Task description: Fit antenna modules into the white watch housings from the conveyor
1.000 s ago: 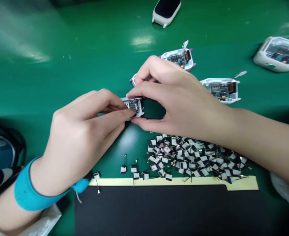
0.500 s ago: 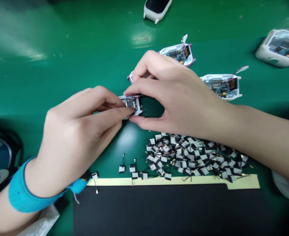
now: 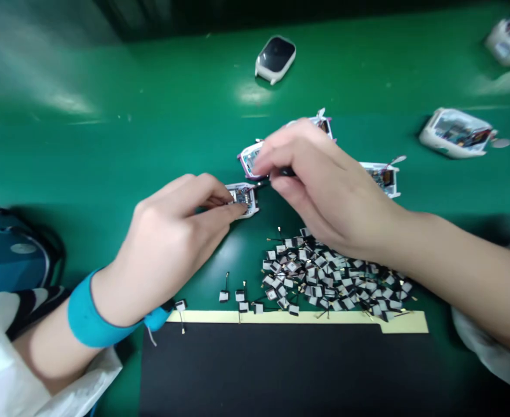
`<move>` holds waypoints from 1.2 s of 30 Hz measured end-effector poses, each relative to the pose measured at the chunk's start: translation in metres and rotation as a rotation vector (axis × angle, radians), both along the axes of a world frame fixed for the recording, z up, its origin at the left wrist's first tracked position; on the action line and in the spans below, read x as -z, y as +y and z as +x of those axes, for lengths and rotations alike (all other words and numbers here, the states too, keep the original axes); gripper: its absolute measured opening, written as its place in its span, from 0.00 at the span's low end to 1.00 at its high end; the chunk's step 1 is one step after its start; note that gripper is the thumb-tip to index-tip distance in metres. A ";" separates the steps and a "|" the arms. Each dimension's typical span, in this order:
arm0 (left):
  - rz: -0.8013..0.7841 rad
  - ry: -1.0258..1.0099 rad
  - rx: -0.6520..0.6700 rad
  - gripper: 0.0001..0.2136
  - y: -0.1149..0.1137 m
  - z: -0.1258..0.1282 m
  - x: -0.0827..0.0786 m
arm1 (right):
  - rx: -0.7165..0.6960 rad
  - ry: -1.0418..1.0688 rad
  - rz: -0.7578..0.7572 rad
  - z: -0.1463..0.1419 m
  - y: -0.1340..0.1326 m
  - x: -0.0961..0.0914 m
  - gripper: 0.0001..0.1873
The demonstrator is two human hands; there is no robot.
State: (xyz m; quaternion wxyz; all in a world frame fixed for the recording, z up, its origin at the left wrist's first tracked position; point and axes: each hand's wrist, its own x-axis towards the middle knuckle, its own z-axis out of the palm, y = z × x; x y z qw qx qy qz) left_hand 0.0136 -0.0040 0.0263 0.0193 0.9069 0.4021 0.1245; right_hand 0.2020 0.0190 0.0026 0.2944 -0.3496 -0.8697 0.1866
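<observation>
My left hand (image 3: 172, 226) is closed on a small white smartwatch case (image 3: 249, 202). Its back is off, so the circuit board shows, and my thumb and fingertips press on its left part. Just to the right, my right hand (image 3: 319, 179) hovers with thumb and fingers curled together, apart from that case. Something dark shows between its fingers, too hidden to name. Behind those fingers lies a pink-edged open watch case (image 3: 249, 159), partly covered. Another pink-edged case (image 3: 325, 124) sits beyond the knuckles.
Below my right hand spreads a pile of small black-and-white parts with short cables (image 3: 324, 278). Several more lie by a yellow strip (image 3: 315, 317) bordering a black mat (image 3: 281, 370). White open cases (image 3: 382, 178) (image 3: 457, 133) lie right; a closed watch (image 3: 276, 58) lies at the back.
My right hand has come off the watch case, moving right and curling its fingers. My left hand keeps its hold on the case. The whole view has shifted.
</observation>
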 end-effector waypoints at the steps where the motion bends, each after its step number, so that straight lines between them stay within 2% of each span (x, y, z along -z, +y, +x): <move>1: -0.006 -0.006 0.008 0.10 0.000 0.000 0.000 | -0.006 -0.002 0.021 0.004 -0.002 -0.001 0.11; 5: 0.000 0.006 0.049 0.10 0.001 -0.002 0.001 | 0.007 -0.025 0.077 0.020 -0.012 -0.006 0.11; 8: 0.017 0.017 0.092 0.10 0.002 -0.004 0.003 | 0.043 0.064 -0.023 0.023 -0.015 -0.008 0.09; 12: 0.058 0.000 0.114 0.10 0.002 -0.007 0.004 | 0.142 0.350 -0.161 0.007 -0.012 -0.009 0.03; 17: -0.007 0.026 0.086 0.10 0.001 -0.008 0.006 | 0.109 0.486 -0.210 -0.017 -0.009 -0.004 0.04; 31: 0.000 0.057 0.081 0.09 0.002 -0.008 0.008 | 0.050 0.317 0.067 -0.020 -0.007 0.006 0.09; 36: 0.036 0.063 0.086 0.11 0.001 -0.007 0.009 | 0.011 0.282 0.101 -0.023 -0.009 0.008 0.11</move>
